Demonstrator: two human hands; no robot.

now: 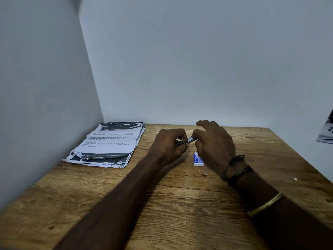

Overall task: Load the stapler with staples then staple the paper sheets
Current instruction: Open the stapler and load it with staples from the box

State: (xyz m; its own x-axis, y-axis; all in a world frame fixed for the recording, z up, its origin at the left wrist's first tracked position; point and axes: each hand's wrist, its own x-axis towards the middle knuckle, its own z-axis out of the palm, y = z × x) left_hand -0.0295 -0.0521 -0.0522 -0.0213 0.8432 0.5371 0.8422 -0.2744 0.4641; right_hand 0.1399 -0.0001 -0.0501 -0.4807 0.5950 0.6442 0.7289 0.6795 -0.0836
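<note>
A small metal stapler (187,141) is held just above the wooden table (180,204) between both hands, mostly hidden by the fingers. My left hand (169,145) grips its near end with curled fingers. My right hand (212,141) pinches its far end, the index finger raised. A small white and blue staple box (197,160) lies on the table just below my right hand. A stack of printed paper sheets (108,143) with torn edges lies at the back left corner.
Grey walls close off the table at the back and on the left. A dark patterned object (327,130) shows at the right edge of the view. Tiny white scraps (295,179) lie on the table's right side.
</note>
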